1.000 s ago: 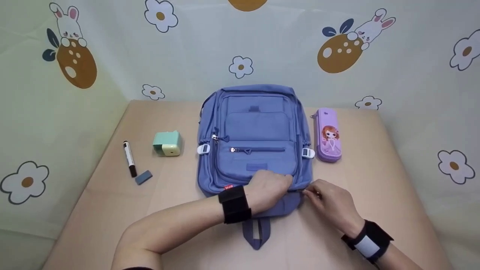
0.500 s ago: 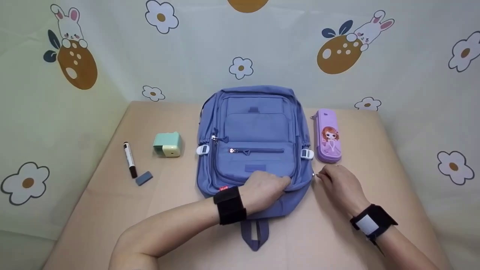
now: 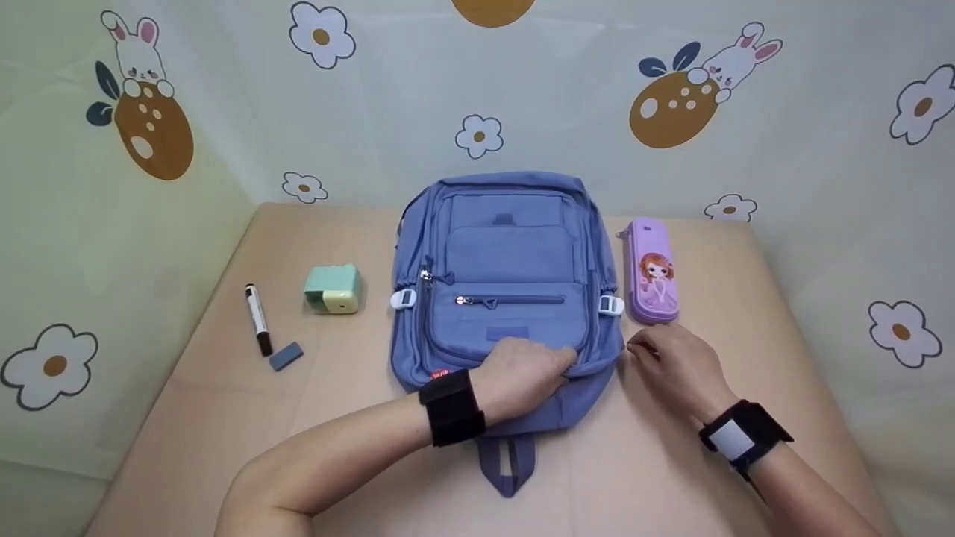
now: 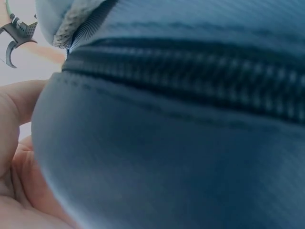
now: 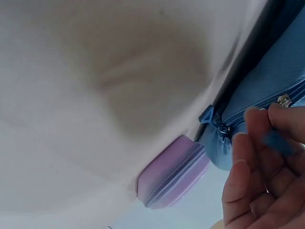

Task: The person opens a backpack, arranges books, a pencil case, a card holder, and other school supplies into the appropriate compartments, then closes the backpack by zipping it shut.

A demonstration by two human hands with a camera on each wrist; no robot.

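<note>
A blue backpack (image 3: 515,253) lies front side up in the middle of the table, its top handle (image 3: 507,466) toward me. My left hand (image 3: 522,377) grips its near edge. In the left wrist view, the thumb and fingers (image 4: 24,105) lie at the rim of the fabric below a dark closed-looking zip (image 4: 190,76). At the bag's right side, my right hand (image 3: 679,365) pinches a blue zipper pull (image 5: 278,142), whose metal slider (image 5: 284,100) sits on the side zip. A second slider (image 5: 224,129) with a blue tab is farther along that zip.
A purple pencil case (image 3: 653,272) lies just beyond my right hand, beside the bag. To the left are a green and cream box-shaped item (image 3: 333,289), a marker (image 3: 258,319) and a grey-blue eraser-like block (image 3: 286,356). Patterned curtains border the table (image 3: 201,425).
My right hand has moved from the bag's near right corner up along its right side, then barely shifted. The left hand keeps its grip, drifting slightly left.
</note>
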